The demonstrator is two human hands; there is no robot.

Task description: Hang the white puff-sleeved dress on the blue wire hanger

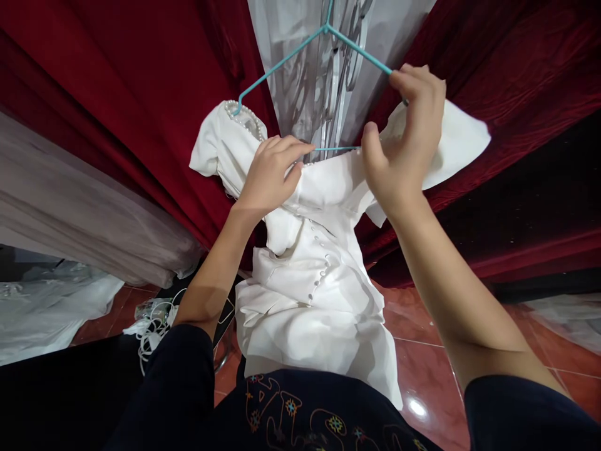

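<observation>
A white dress (338,269) with small covered buttons and a beaded neckline hangs in front of me on a thin turquoise clothes hanger (282,64). My left hand (277,169) is closed on the dress's upper edge, its fingertips by the hanger's lower bar. My right hand (410,134) is at the other shoulder, thumb and fingers wide apart. Its fingertips touch the hanger's sloping arm, and the thumb is beside the neckline. Behind that hand spreads the right sleeve (460,144); the hanger's right end is mostly hidden. The left sleeve (209,141) lies outside the hanger's left end.
Dark red curtains (141,94) flank a grey-white panel with silvery ornaments (335,81). Pale drapes (84,200) and sheer white fabric (56,307) are at left. White cables (154,332) lie on a black surface (75,388) near my left arm. The floor (422,351) has reddish tiles.
</observation>
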